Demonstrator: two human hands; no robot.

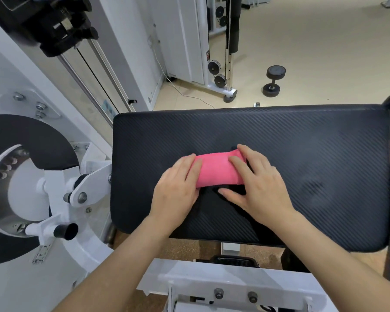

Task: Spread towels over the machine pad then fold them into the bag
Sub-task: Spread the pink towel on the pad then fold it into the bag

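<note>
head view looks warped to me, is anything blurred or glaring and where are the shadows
In the head view, wide-angle distortion bows the edges of the black ribbed machine pad and tilts the white machine frame; light is soft and even, no hard glare; faint shadows lie under the left hand and right hand on the folded pink towel; the pad's weave smears slightly at right.

Single head-worn wide view — steeply down, close over the machine pad (279, 140) — floor beyond.
</note>
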